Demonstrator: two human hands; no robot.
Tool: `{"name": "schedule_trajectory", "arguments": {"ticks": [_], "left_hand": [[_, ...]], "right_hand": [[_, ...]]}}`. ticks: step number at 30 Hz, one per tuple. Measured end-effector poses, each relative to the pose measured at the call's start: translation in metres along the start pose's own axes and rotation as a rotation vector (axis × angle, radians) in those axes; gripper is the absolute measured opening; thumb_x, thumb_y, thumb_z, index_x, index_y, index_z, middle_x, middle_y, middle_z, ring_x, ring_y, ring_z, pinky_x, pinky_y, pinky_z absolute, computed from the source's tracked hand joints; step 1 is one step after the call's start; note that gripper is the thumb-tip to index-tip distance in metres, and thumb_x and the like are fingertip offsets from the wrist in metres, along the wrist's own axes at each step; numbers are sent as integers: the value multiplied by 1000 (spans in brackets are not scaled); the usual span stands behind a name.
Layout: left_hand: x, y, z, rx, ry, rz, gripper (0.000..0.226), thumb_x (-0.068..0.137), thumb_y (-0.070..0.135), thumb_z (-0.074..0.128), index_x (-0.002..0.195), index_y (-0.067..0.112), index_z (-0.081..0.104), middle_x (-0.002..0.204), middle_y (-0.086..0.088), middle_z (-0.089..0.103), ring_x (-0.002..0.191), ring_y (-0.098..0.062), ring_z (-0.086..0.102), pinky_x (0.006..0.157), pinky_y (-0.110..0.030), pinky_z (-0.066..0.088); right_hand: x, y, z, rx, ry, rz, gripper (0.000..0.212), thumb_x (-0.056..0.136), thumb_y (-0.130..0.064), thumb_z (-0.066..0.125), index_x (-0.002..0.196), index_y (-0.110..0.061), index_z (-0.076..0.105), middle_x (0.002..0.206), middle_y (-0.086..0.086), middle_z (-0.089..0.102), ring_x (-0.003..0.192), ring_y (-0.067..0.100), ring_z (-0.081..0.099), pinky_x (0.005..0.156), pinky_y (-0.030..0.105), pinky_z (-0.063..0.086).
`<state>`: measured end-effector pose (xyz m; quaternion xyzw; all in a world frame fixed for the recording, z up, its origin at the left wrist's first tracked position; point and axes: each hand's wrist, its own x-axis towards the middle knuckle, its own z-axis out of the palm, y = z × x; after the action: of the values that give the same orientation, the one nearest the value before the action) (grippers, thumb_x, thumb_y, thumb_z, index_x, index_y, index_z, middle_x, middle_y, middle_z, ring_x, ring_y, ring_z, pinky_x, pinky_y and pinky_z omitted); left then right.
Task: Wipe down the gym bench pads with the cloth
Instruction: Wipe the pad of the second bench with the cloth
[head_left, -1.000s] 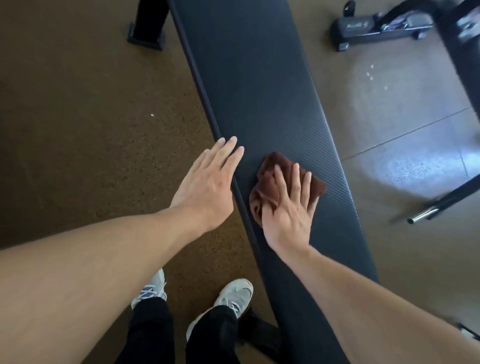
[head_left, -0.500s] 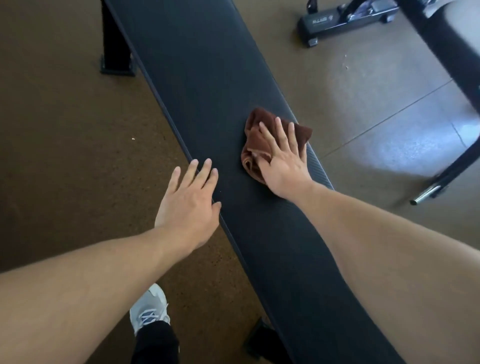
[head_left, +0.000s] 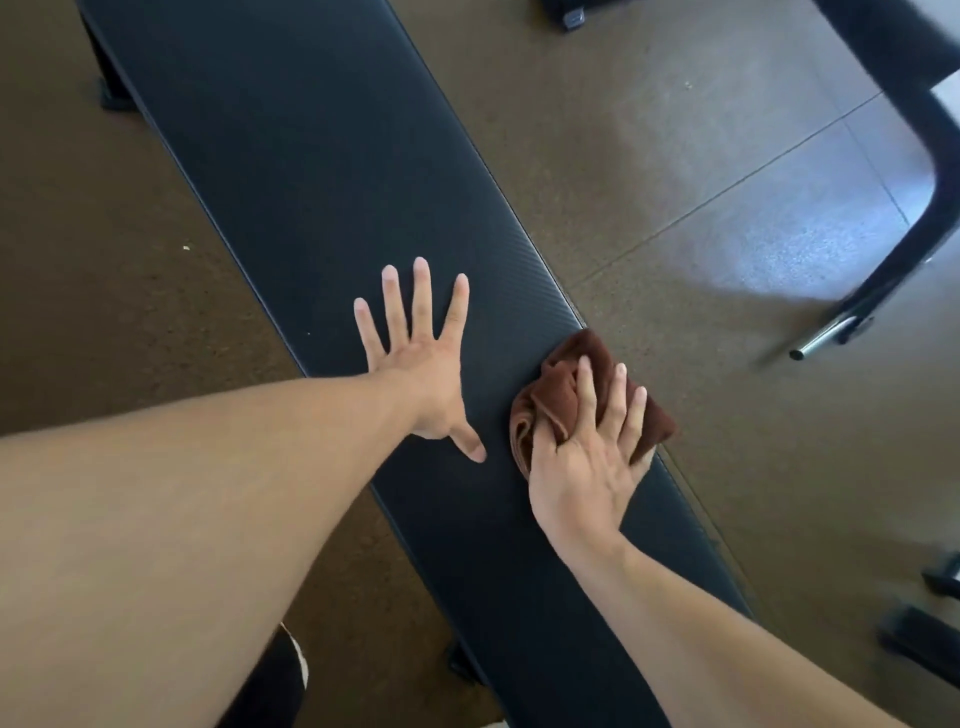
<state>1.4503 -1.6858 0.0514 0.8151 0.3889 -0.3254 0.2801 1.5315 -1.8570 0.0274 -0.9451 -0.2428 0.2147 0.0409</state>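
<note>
A long black bench pad (head_left: 311, 156) runs diagonally from the top left to the bottom right. My left hand (head_left: 421, 364) lies flat on the pad with its fingers spread, holding nothing. A crumpled brown cloth (head_left: 558, 389) sits at the pad's right edge. My right hand (head_left: 587, 467) presses down on the cloth with its fingers over it, and the thumb tucks under a fold. The two hands are a short gap apart.
Brown rubber floor (head_left: 104, 260) lies left of the bench, shiny tiled floor (head_left: 753, 234) to the right. A black machine frame (head_left: 924, 156) with a chrome tube end (head_left: 815, 345) stands at the right. A bench foot (head_left: 111, 98) shows top left; dark equipment (head_left: 919, 634) at lower right.
My left hand moved from the pad's left edge onto its middle and spread its fingers. My right hand slid the cloth along the pad, close to the right edge.
</note>
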Motion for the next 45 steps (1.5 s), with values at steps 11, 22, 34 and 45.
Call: {"name": "schedule_trajectory", "arguments": {"ticks": [11, 22, 34, 45], "left_hand": [[3, 6, 2, -20, -37, -22, 179, 38, 74, 89, 133, 30, -56, 133, -10, -67, 123, -40, -60, 110, -68, -24], [2, 10, -2, -1, -64, -60, 179, 39, 69, 92, 127, 34, -59, 126, -7, -71, 119, -37, -62, 111, -67, -24], [2, -1, 12, 7, 76, 35, 177, 37, 76, 88, 140, 31, -49, 140, -10, -62, 127, -40, -56, 111, -66, -24], [-86, -101, 138, -322, 582, 270, 58, 107, 46, 25, 161, 31, 11, 170, 8, -2, 155, -9, -12, 125, -32, -4]], "right_hand": [[185, -139, -47, 421, -314, -235, 53, 100, -63, 50, 147, -41, 47, 122, -5, 68, 93, 20, 69, 79, 36, 59], [106, -4, -57, 455, -244, -260, 55, 98, -55, 58, 148, -65, 36, 123, -25, 64, 124, 11, 60, 105, 36, 47], [-55, 79, 16, -6, 139, -507, 60, 101, -54, 45, 158, -38, 39, 171, -6, 25, 161, 20, 9, 126, 58, 20], [-82, 48, 30, -234, 19, -778, 68, 100, -64, 40, 162, -40, 24, 173, -3, 17, 161, 24, 1, 124, 66, 17]]}}
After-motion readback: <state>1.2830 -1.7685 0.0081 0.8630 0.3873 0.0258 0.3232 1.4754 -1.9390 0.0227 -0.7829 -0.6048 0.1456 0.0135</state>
